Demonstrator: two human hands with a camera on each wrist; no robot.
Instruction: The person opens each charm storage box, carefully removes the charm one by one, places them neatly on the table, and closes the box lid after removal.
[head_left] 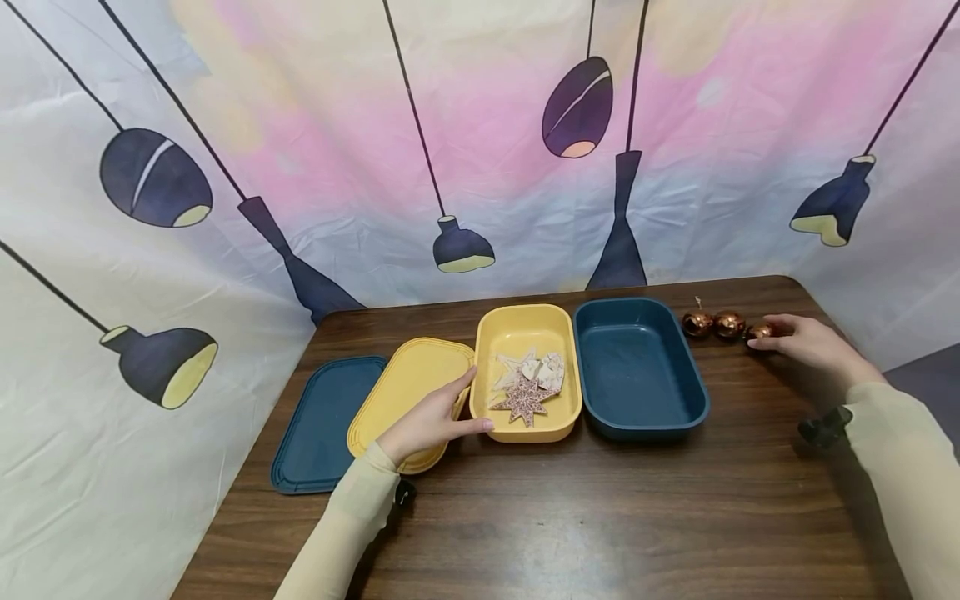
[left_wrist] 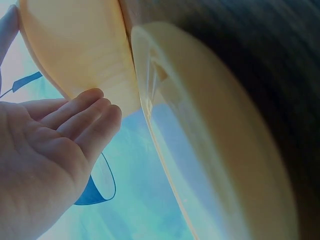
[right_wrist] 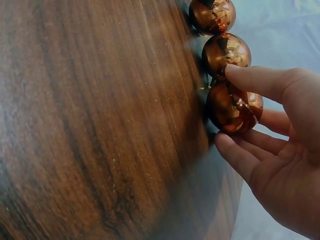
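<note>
My right hand has its thumb and fingers round the rightmost copper Christmas bauble at the table's far right. Two more shiny copper baubles sit in a row to its left. Against the left side of the yellow box rests my left hand, fingers stretched along the wall and thumb at the near corner. Inside that box lie a pink glitter star and several pale ornaments. In the left wrist view, the box's outer wall stands beyond the loosely bent fingers.
A dark blue box with nothing in it stands right of the yellow one. To the left, a yellow lid overlaps a dark blue lid on the brown wooden table. A painted cloth hangs behind.
</note>
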